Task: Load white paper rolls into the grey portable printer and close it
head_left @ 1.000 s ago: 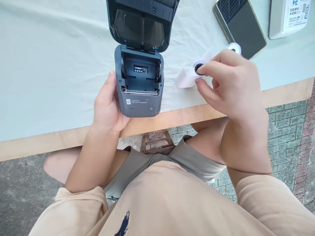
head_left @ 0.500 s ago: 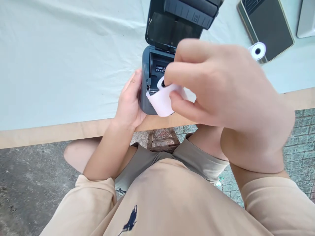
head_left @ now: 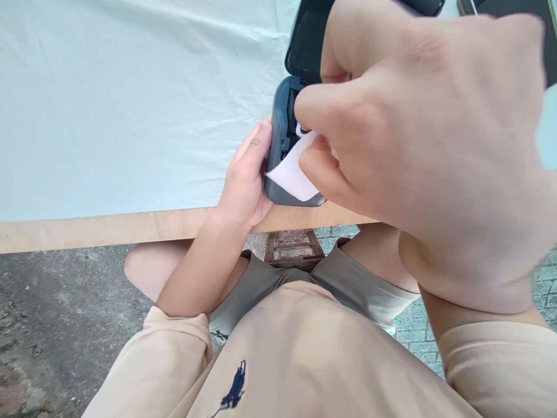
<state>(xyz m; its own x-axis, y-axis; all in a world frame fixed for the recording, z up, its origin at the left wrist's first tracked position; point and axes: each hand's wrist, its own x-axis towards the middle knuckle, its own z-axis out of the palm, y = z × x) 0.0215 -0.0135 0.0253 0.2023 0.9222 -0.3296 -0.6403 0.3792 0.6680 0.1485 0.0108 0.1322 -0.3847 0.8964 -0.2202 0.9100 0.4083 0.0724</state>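
Note:
My left hand (head_left: 248, 174) is wrapped round the left side of a dark grey-blue label printer (head_left: 277, 139) near the table's front edge. The printer's black lid (head_left: 304, 55) stands raised at the back. Over the bay, my right hand (head_left: 391, 128) is closed with its fingers on a small white paper roll (head_left: 296, 174). A loose end of the paper hangs out towards the printer's front left corner. The right hand hides most of the roll, the bay and part of the lid.
A pale cloth (head_left: 130, 116) covers the table, whose bare wooden edge (head_left: 108, 229) runs along the front. At the upper right, a dark flat device (head_left: 522, 8) is partly hidden by the right hand. A wooden stool (head_left: 293, 251) shows between my legs.
My right hand and the paper roll have moved lower over the printer bay. The printer and left hand appear farther right in view. The right hand now covers more of the bay and lid.

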